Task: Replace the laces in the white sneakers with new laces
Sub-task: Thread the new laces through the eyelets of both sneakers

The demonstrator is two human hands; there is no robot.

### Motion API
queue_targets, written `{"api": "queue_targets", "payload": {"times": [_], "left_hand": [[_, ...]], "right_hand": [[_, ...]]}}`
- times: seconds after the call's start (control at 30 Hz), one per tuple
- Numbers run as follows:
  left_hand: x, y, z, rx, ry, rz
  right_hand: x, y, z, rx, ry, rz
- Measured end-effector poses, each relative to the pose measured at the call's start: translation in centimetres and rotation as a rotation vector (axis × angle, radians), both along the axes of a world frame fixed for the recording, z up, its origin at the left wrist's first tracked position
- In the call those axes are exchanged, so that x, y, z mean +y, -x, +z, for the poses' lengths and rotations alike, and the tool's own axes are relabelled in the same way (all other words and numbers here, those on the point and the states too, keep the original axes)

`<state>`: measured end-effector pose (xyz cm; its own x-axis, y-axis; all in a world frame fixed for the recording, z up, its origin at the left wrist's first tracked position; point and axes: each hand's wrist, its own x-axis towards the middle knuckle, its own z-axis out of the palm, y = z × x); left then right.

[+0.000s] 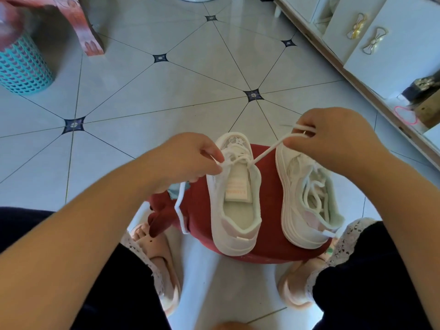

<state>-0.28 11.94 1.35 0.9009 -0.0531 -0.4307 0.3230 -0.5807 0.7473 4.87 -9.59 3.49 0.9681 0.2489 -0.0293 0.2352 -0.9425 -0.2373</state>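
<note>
Closest in, dark trouser legs and a pair of pink slippers (164,265) frame a red stool (271,222) that carries both shoes. The upright sneaker (234,210) stands on the stool with its heel toward the person. The tipped sneaker (307,210) lies just beside it on its side, a loose lace coiled in its opening.

Both hands work the upright sneaker. The left hand (188,158) pinches one end of the white lace (266,152) right at the eyelets, with the spare length hanging down past the stool's edge. The right hand (333,136) is raised, its fingers closed on the other end, and that run is pulled straight across to the shoe. I cannot tell whether this lace is the old one or the new.

The lace looks soft, flat and limp, so it is best held close to the stiff tip and fed through each hole. The shoe seems light with a yielding mesh upper, so a hard pull may drag it unless it is steadied by the firmer sole or heel.

Beyond lie the tiled floor (166,96), a teal basket (23,67) and a white cabinet (381,44).
</note>
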Motion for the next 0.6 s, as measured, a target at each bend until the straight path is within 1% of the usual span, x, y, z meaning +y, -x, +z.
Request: {"api": "queue_targets", "payload": {"times": [0.1,0.17,0.2,0.23,0.27,0.3,0.33,0.37,0.4,0.5,0.53,0.6], "left_hand": [[0.4,0.9,1.8,0.108,0.173,-0.079],[0.3,1.4,2.2,0.197,0.269,-0.126],[0.2,1.7,2.2,0.233,0.279,-0.201],[0.1,1.9,2.0,0.24,0.243,-0.31],[0.1,2.1,1.8,0.226,0.18,-0.413],[0.1,2.2,1.5,0.205,0.11,-0.489],[0.1,2.1,1.4,0.18,0.052,-0.515],[0.3,2.0,1.3,0.148,0.012,-0.481],[0.5,1.8,1.3,0.101,-0.019,-0.402],[0.6,0.8,0.8,-0.104,-0.087,-0.063],[0.5,0.4,0.5,-0.166,-0.111,0.007],[0.3,0.0,-0.3,-0.253,-0.158,0.06]], "right_hand": [[0.4,-0.4,-0.1,0.025,-0.121,-0.009],[1.1,-0.5,-0.1,0.087,-0.296,-0.039],[1.6,-0.4,0.1,0.129,-0.403,-0.053],[2.0,-0.3,0.1,0.148,-0.474,-0.049],[2.5,-0.2,0.1,0.142,-0.491,-0.02],[3.0,-0.1,-0.1,0.126,-0.471,0.025],[3.6,0.1,-0.4,0.112,-0.436,0.073],[4.2,0.2,-0.7,0.104,-0.396,0.115],[4.7,0.4,-1.0,0.099,-0.359,0.15],[6.0,0.7,-1.8,0.069,-0.29,0.225],[6.4,0.9,-2.0,0.052,-0.266,0.255],[7.0,1.1,-2.4,0.011,-0.217,0.316]]}}
